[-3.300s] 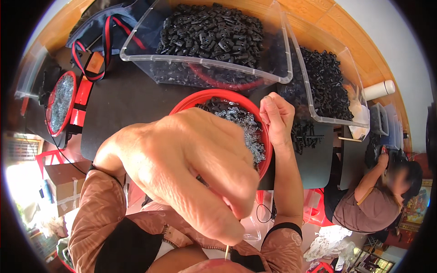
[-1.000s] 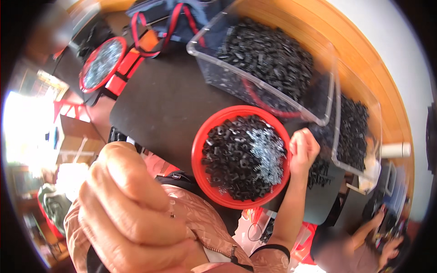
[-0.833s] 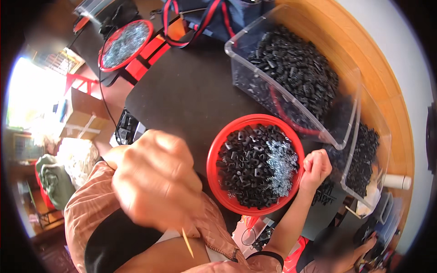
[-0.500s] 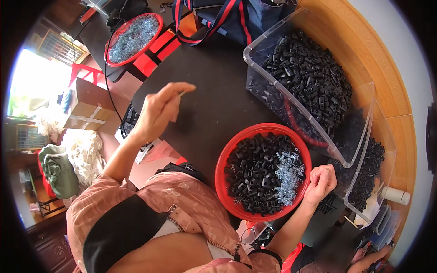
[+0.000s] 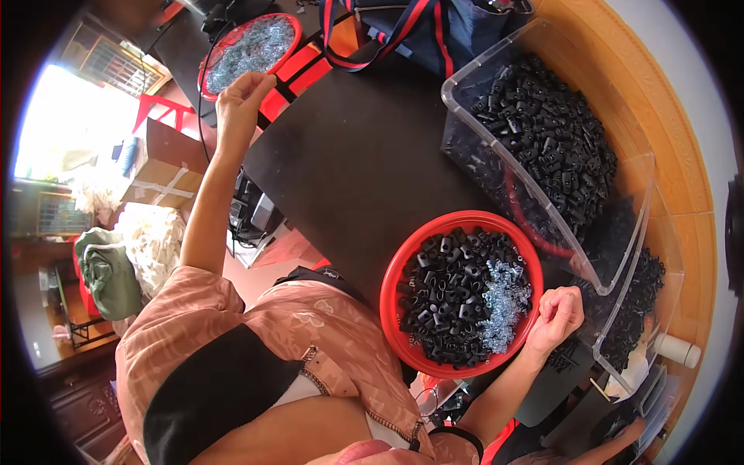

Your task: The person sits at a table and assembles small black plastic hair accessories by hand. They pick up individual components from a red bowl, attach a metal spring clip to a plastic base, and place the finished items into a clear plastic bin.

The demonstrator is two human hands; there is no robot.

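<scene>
Steady your curled right hand (image 5: 556, 314) beside the near red basin (image 5: 390, 302), and pinch lightly with your left hand (image 5: 242, 94), grip drawn closed by the far spring basin (image 5: 296, 36), though what either holds I cannot tell.

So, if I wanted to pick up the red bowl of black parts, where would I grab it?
Probably by its rim, from left and right at once: it is round, open upward, and bare red shows around the black parts and springs. The clear box crowds its far-right side, leaving less finger room there.
</scene>
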